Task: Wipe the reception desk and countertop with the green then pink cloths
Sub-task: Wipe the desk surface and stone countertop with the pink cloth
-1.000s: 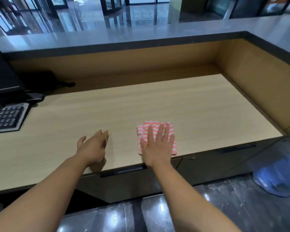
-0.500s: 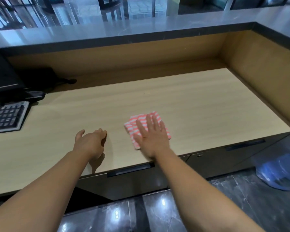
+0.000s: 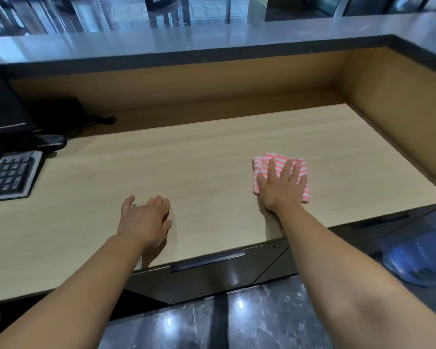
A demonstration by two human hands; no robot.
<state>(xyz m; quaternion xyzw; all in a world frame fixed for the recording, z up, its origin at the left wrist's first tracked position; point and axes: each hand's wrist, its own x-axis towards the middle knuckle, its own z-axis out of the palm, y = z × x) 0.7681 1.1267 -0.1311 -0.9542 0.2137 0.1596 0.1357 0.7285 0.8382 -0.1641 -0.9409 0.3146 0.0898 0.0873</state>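
Pink cloth [image 3: 259, 170] slid rightward under flat right hand [image 3: 283, 187], left hand [image 3: 146, 217] unmoved

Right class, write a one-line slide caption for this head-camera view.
Right hand presses a folded pink striped cloth flat on the wooden desk; left hand empty, apart from it.

1. Left forearm [image 3: 86, 285], lower left of frame: bare along its whole visible length, smooth, tapering toward the wrist.
2. Left grip [image 3: 146, 222], centre left: bare; back surface shown, thumb and knuckles rounded.
3. Right forearm [image 3: 350, 260], lower right: bare, broad at the frame edge, narrowing to the wrist.
4. Right grip [image 3: 282, 187], centre right: bare; back surface shown, faint knuckle lines. Nails too small to tell.
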